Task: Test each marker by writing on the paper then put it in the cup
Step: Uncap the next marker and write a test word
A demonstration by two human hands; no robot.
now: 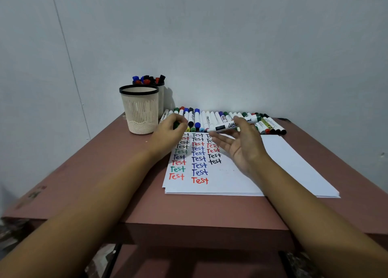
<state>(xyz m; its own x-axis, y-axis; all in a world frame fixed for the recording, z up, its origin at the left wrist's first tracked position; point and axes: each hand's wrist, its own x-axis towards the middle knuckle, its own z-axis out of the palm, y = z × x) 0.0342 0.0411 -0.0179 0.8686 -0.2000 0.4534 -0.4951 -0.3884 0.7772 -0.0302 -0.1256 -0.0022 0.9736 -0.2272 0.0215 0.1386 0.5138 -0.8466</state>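
i see my right hand (241, 145) pinching a black-capped marker (226, 126) sideways above the paper (231, 179), the other fingers loose. my left hand (168, 133) is curled on a green marker (176, 126) at the near end of the marker row (212, 118). the near cup (139, 109) stands left of the paper on the table (105, 172); a second cup (161, 97) behind it holds markers.

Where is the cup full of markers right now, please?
In the head view, the cup full of markers stands back left on the table, just behind the nearer cup.
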